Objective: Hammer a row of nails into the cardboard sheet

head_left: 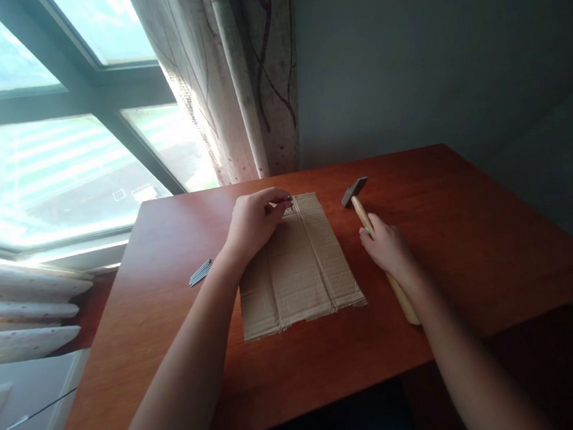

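Note:
A flat piece of brown cardboard (298, 267) lies on the reddish wooden table (468, 226). My left hand (254, 221) rests on the cardboard's far left corner, its fingers pinched on a small nail (288, 203) held against the cardboard. My right hand (387, 246) is closed around the wooden handle of a hammer (361, 212), just right of the cardboard. The hammer's dark head (354, 191) points away from me and sits low over the table.
A small bundle of nails (200, 273) lies on the table left of my left forearm. A window and a patterned curtain (244, 78) stand behind the table. A grey wall is at the back right.

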A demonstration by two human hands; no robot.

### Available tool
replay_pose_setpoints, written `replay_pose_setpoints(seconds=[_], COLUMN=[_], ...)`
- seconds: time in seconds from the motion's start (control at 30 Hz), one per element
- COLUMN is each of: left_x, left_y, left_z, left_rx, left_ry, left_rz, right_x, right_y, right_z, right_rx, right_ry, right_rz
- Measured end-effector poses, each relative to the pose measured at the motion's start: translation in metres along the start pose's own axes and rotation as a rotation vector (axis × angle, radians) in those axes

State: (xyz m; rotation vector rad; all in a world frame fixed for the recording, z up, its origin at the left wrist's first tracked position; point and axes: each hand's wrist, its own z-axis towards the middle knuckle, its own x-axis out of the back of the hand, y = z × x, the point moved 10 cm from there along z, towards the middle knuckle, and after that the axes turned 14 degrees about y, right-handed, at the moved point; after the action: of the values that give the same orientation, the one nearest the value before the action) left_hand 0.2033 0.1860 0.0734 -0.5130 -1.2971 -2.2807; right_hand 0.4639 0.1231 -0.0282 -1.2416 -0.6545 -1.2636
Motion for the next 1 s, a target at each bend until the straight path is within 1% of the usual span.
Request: replay_pose_setpoints(seconds=[0.43, 0.6, 0.7, 0.77, 0.87, 1.0], left_x=[0.000, -0.001, 0.000, 0.005, 0.018, 0.034], left_y=[0.002, 0.002, 0.002, 0.002, 0.000, -0.002], left_z=[-0.001, -0.002, -0.002, 0.001, 0.006, 0.014], left_rx=[0.007, 0.010, 0.015, 0.023, 0.041, 0.044], left_ry=[0.005, 0.008, 0.017, 0.035, 0.075, 0.079], left_rz=[0.011, 0.046, 0.022, -0.021, -0.078, -0.089], right_x=[0.002, 0.003, 0.002, 0.002, 0.002, 0.002], right_y=[-0.002, -0.003, -0.002, -0.002, -0.002, -0.003], right_z=[-0.001, -0.002, -0.002, -0.002, -0.002, -0.001], right_rx=[0.003, 0.009, 0.006, 0.009, 0.007, -0.001], right_ry=[-0.008, -0.003, -0.009, -0.008, -0.009, -0.016], right_rz=[-0.007, -0.013, -0.019, -0.016, -0.009, -0.004])
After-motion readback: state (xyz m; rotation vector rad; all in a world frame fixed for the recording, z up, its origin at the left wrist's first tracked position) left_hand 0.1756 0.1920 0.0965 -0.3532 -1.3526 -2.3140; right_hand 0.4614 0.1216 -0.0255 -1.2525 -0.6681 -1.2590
